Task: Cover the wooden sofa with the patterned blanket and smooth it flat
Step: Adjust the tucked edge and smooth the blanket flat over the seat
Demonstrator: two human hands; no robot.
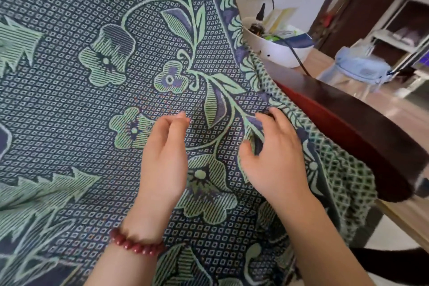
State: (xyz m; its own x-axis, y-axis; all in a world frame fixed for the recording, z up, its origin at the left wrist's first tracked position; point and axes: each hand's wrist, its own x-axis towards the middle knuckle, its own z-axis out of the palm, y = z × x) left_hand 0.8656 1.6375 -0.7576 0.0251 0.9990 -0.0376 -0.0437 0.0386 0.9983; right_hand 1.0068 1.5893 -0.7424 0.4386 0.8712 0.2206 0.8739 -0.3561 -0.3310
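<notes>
From my head view, the blue-and-green woven patterned blanket [97,90], with its flowers and leaves, already lies over the dark red-brown wooden sofa [348,121]. It fills the frame from 9 o'clock through the centre. Only the sofa's polished armrest shows bare, running from 3 towards 4 o'clock. So I judge the covering largely done.

What is left is the smoothing at this edge. The blanket's checked border bunches against the armrest at about 4 o'clock, and a raised fold stands just under my fingers.

My right hand [276,155], a little right of centre, has its fingers and thumb curled onto that fold, pinching it beside the armrest. My left hand [162,158], just left of centre, is relaxed with fingers nearly straight and grips nothing. It lies low over the cloth, though I cannot tell if it presses. The far parts of the sofa are out of sight, so I cannot judge them.

Counted:
- One blanket.
- One sofa.
- Two hands.
- One red bead bracelet [137,245], on my left wrist at 6 o'clock.
- One round white bowl [276,51] of oddments at 1 o'clock.
- One clear plastic jug with a pale blue lid [357,69] at 2 o'clock, both on a side surface beyond the armrest.
</notes>
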